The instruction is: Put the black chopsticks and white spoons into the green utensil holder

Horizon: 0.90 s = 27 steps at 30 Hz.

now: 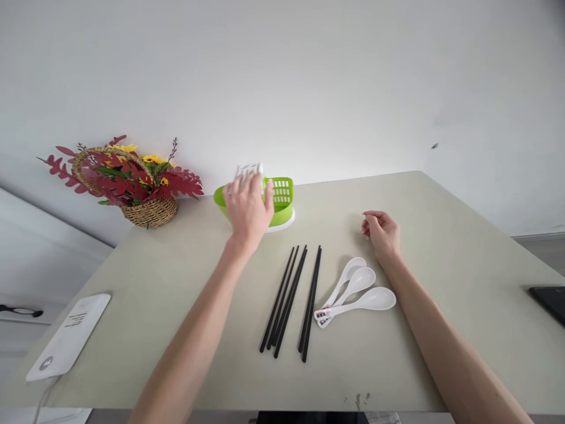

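Note:
My left hand [248,206] is at the green utensil holder [281,218], its fingers bent over a white slotted insert [249,169] at the holder's top. The palm side and part of the holder are hidden by the hand. The holder has a slotted green wall and a white base. My right hand [382,234] rests on the table to the right, fingers curled in, nothing visible in them. Several black chopsticks [289,300] lie in front of the holder. Three white spoons [373,299] lie fanned out beside them, handles overlapping, near my right forearm.
On the left stands a wicker basket [152,213] of red and yellow artificial flowers, close to the wall. A white power strip [70,335] with a cord lies at the table's left edge. A black object [549,301] sits at the right edge.

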Each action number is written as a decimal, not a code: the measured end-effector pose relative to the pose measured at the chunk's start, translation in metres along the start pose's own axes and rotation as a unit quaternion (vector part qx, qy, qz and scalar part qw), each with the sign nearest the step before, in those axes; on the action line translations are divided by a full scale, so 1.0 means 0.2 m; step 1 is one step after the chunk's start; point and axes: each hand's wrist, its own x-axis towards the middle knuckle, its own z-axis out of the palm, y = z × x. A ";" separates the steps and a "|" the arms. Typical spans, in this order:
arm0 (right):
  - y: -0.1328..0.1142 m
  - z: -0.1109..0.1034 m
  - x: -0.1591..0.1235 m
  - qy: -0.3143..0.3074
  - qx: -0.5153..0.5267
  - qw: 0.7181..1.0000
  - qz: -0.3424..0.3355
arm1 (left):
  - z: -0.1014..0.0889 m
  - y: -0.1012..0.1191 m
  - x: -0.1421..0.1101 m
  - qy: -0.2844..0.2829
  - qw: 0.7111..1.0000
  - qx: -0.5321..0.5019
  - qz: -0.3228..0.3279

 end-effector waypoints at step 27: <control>-0.01 0.00 -0.01 0.019 0.072 0.997 0.013 | 0.08 0.78 -0.12 -0.039 0.989 -0.091 0.113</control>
